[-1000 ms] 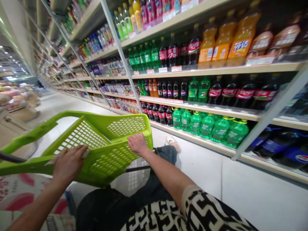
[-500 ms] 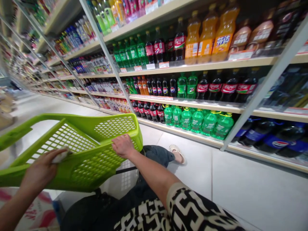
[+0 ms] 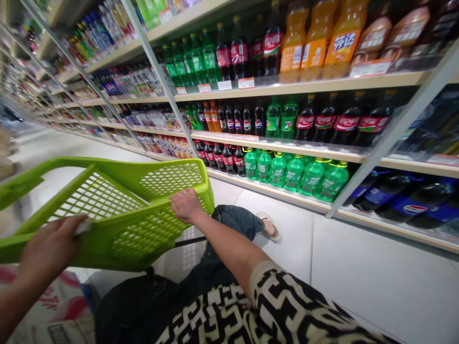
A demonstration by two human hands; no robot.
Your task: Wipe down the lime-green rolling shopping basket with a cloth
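Observation:
A lime-green plastic shopping basket (image 3: 143,224) with lattice sides is tilted across the left of the view. My right hand (image 3: 186,206) is closed over its near rim, close to the right-hand corner. Farther left, my left hand (image 3: 53,243) wraps the same rim. Something small and white (image 3: 83,225), perhaps crumpled tissue, shows at its fingers; its kind is unclear. Inside the basket a slanted perforated panel (image 3: 95,196) is visible, with no goods seen. Beneath it are a dark bar and part of a wheel.
Shelves of drinks run along the right, with green bottles (image 3: 294,172) on the bottom level, cola bottles (image 3: 344,117) above, and orange soda (image 3: 315,43) higher. A pink-and-white carton (image 3: 53,301) stands at lower left. My foot in a light clog (image 3: 269,227) rests on the pale tiles.
The basket and both hands sit slightly higher in view. My left hand and the white thing have shifted a little left. My right hand keeps its hold on the rim.

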